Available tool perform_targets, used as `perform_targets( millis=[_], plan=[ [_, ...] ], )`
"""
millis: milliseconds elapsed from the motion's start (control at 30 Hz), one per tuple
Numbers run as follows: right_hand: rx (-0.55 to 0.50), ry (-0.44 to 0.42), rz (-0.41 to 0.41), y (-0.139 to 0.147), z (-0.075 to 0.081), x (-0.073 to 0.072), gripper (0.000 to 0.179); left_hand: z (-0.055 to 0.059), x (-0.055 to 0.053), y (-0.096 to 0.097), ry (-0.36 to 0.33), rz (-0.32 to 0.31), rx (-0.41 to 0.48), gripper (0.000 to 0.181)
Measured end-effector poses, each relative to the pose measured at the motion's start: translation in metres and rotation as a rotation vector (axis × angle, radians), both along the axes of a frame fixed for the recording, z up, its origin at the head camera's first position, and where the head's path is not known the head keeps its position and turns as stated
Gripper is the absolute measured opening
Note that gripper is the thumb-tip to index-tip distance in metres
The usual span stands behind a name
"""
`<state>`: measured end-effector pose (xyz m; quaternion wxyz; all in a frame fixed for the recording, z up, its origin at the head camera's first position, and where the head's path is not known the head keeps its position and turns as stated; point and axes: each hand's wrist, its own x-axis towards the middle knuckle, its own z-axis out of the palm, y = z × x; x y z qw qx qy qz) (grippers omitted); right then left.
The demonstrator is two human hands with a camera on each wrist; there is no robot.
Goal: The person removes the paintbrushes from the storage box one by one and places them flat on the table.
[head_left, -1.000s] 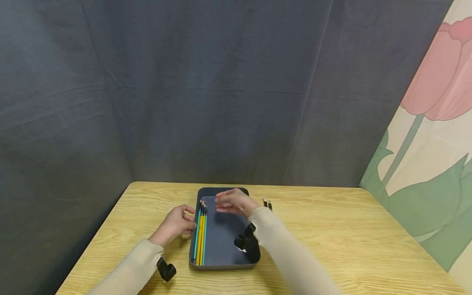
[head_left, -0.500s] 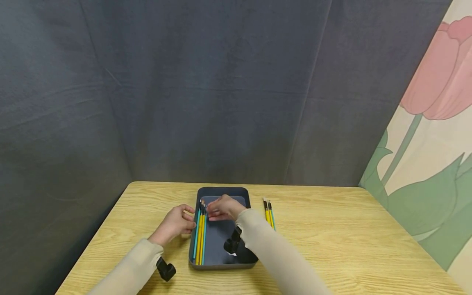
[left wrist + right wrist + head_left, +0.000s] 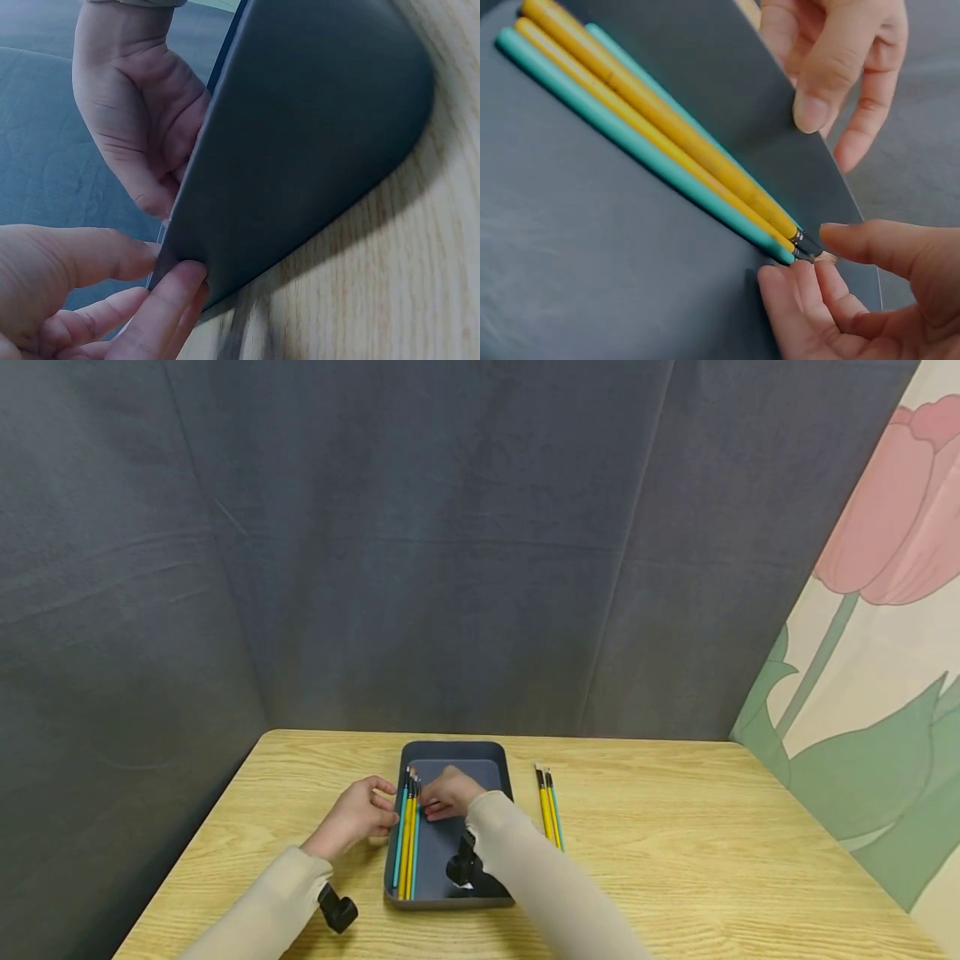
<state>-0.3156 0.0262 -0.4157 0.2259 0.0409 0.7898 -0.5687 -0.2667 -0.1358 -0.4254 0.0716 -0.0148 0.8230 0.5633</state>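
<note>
A dark grey rectangular tray [image 3: 457, 903] lies on the wooden table. Along its left wall rest several yellow and turquoise paintbrushes [image 3: 408, 852], side by side with bristles toward the far end. My left hand [image 3: 357, 817] holds the tray's left rim, thumb at the edge and fingertips against the outer wall in the left wrist view. Inside the tray my right hand [image 3: 452, 791] pinches the brushes near their dark ferrules. In the right wrist view, its thumb and fingers lie on either side of the brush ends [image 3: 804, 244]; the bristles are mostly hidden.
More yellow and turquoise paintbrushes [image 3: 551, 810] lie on the table [image 3: 675, 843] right of the tray, partly behind my right sleeve. A dark curtain [image 3: 450, 568] hangs behind the table. A wall with a tulip picture [image 3: 885, 527] stands at the right.
My right hand has moved left and down inside the tray to the brushes' ferrule ends. The brushes right of the tray show more now. My left hand stays at the rim.
</note>
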Motion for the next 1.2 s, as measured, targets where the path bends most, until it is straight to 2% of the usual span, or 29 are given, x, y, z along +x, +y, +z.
perform_targets(
  millis=[200,400,600,833,1200],
  plan=[
    [0.047,-0.002,0.014,-0.002,0.000,0.001,0.005,0.000,0.000,0.000,0.004,-0.008,0.006,0.039],
    [0.077,-0.016,0.047,-0.004,0.001,0.001,0.013,0.000,0.000,0.000,0.007,-0.011,-0.006,0.039],
    [0.119,-0.018,0.042,-0.006,-0.001,0.000,0.016,0.000,0.000,0.000,0.006,-0.014,-0.007,0.040],
    [0.174,0.000,0.056,-0.010,0.003,0.003,0.017,-0.002,-0.002,-0.001,0.002,-0.011,-0.004,0.040],
    [0.221,0.025,0.057,-0.015,0.001,0.002,0.014,0.002,0.000,-0.002,-0.003,-0.028,0.014,0.040]
  ],
)
